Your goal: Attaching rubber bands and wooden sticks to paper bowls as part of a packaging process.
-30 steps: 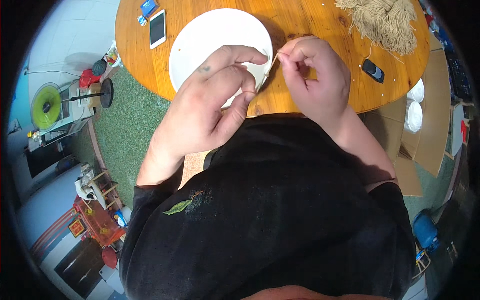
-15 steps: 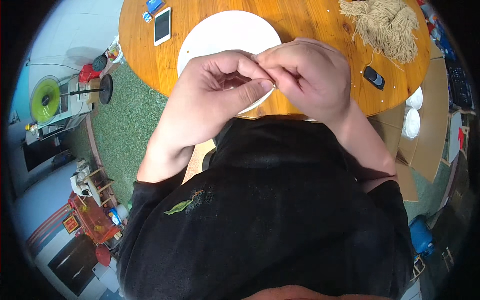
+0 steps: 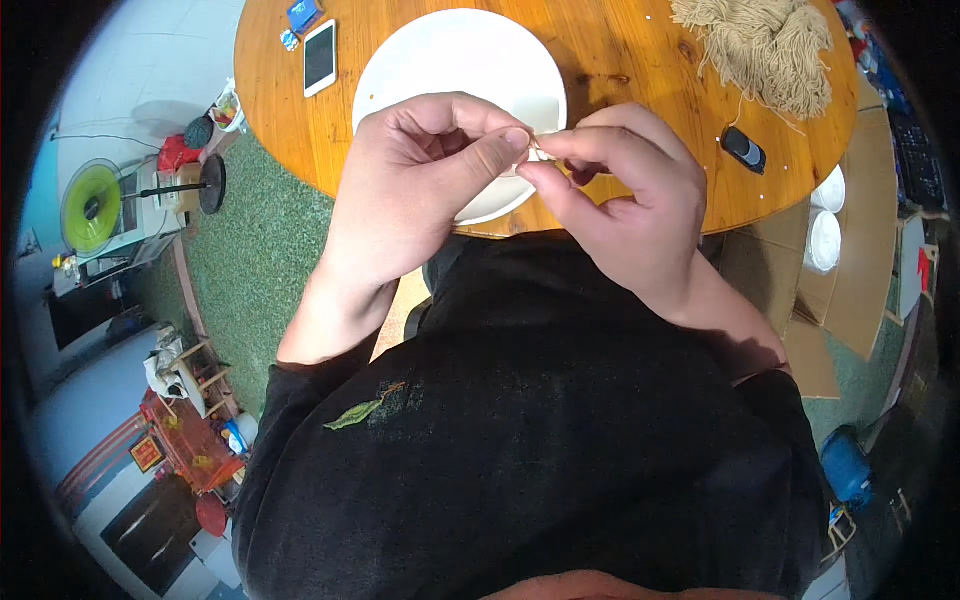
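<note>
My left hand [image 3: 405, 190] and my right hand [image 3: 645, 200] meet above the near part of a round white plate [image 3: 460, 60]. The left thumb and forefinger are pinched together. Facing them, the right thumb and forefinger close in on the same spot, the other right fingers curled. Between the fingertips shows a small pale bit [image 3: 537, 153], too small to name. A tiny orange-brown speck lies on the plate near its left rim.
A wooden table [image 3: 640, 75] carries a white phone [image 3: 320, 58], a small blue packet [image 3: 303, 14], a heap of beige yarn [image 3: 770, 60] and a small black-and-grey device [image 3: 744, 149]. Tiny white specks dot the wood. Cardboard [image 3: 850, 260] lies at right; a green fan [image 3: 90, 205] stands left.
My right hand has turned and its thumb and forefinger have spread from a tighter pinch, uncovering the small pale bit. Both hands stay close together; the view has shifted slightly.
</note>
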`<state>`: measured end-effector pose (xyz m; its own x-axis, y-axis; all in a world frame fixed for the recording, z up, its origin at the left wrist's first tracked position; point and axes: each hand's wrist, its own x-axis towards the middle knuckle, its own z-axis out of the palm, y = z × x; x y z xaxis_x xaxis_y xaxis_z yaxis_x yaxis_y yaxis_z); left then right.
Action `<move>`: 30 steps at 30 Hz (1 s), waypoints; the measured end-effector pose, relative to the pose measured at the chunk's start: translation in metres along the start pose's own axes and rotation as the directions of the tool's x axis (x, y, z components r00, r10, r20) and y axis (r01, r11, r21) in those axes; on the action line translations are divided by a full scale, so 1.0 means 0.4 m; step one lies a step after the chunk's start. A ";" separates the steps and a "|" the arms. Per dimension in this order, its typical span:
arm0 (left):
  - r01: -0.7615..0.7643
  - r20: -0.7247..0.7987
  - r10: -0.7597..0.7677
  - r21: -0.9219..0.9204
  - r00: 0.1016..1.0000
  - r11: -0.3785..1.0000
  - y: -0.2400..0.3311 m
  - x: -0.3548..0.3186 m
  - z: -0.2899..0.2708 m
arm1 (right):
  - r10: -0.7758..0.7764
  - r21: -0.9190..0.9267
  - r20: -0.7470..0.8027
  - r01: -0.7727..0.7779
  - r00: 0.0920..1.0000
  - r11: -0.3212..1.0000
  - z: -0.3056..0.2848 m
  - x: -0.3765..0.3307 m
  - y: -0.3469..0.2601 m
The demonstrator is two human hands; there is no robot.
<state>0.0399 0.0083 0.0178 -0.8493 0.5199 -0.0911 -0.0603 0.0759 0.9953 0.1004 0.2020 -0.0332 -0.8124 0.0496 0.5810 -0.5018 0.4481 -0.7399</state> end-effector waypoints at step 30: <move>-0.081 -0.149 0.155 0.416 0.977 0.906 -0.011 0.009 0.055 | 0.072 0.464 -0.057 -0.037 0.996 0.885 0.025 -0.062 0.038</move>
<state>0.0485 0.0286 0.0125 -0.9168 0.3931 0.0704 0.2320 0.3809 0.8950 0.1097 0.1987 -0.0623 -0.8281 0.1319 0.5448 -0.5516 -0.0189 -0.8339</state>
